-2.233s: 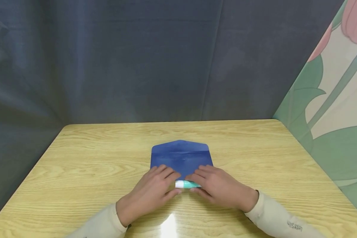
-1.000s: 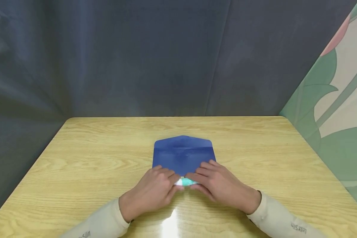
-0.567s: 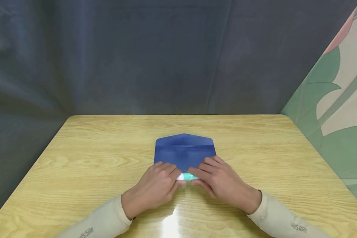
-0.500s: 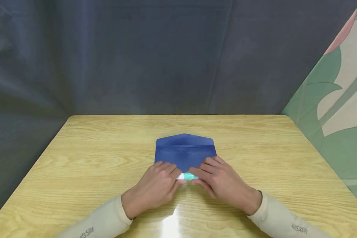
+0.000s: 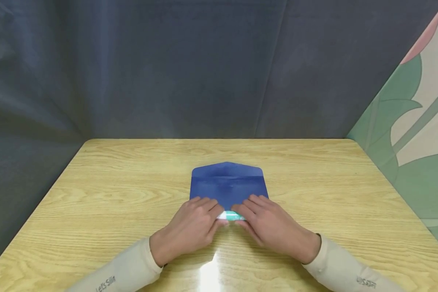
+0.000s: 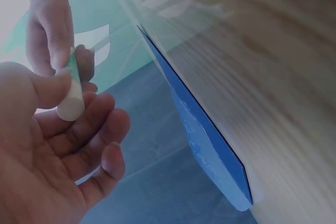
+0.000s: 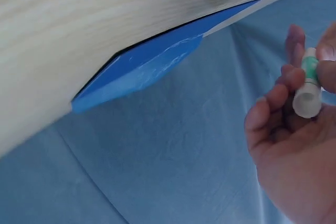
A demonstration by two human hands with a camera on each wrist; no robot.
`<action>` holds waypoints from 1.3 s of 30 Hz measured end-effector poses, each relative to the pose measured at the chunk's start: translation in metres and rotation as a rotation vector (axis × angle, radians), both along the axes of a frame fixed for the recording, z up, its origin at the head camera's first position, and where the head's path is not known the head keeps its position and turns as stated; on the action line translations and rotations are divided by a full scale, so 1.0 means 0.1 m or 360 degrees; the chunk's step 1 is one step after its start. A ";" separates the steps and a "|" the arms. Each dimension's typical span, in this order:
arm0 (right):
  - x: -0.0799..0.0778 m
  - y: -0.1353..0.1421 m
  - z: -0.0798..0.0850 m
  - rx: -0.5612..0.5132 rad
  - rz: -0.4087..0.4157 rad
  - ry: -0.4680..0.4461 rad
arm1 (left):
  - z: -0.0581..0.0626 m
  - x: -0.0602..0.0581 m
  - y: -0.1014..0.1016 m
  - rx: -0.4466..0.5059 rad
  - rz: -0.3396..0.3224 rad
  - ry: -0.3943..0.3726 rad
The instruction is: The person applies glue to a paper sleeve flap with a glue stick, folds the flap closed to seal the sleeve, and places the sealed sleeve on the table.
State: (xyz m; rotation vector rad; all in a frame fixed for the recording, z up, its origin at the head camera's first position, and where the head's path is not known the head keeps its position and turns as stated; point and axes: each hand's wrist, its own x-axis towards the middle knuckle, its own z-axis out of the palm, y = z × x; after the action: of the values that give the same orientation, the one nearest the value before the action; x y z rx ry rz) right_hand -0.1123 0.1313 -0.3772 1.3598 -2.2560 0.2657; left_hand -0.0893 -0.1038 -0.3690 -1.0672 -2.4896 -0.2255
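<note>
The left hand and right hand pinch opposite ends of a white-and-green plastic cylinder above the yellow wood-grain bench, short of its far edge. I judge it light, rigid; grip both ends.

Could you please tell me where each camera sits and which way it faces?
Head: worn on the head, facing forward and down over the table and blue envelope; left hand, right hand and cream sleeves show.
Left wrist: on that wrist, facing the white-and-green tube; the left hand looms near, the right beyond.
Right wrist: on that wrist, facing the tube; the right hand shows, the left partly, at the right edge.
Both wrist views share the tube and envelope.
</note>
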 end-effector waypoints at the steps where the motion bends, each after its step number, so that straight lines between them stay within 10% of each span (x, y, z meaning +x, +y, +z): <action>1: 0.00 0.00 0.00 -0.0002 0.0007 -0.0007 | 0.00 0.00 0.00 0.0010 -0.0017 -0.0007; 14: -0.02 0.03 0.06 -0.0092 0.0071 -0.0056 | 0.03 -0.03 0.00 0.0164 -0.0225 0.0101; 39: -0.02 0.01 0.03 -0.0186 0.0110 -0.0027 | 0.02 0.00 0.01 0.0271 -0.0258 0.0220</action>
State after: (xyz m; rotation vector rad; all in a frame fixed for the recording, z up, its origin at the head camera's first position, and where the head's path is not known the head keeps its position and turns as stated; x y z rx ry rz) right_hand -0.1143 0.1324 -0.3739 1.3800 -2.1733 0.4273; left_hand -0.0895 -0.1026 -0.3674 -1.1712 -2.2205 -0.3903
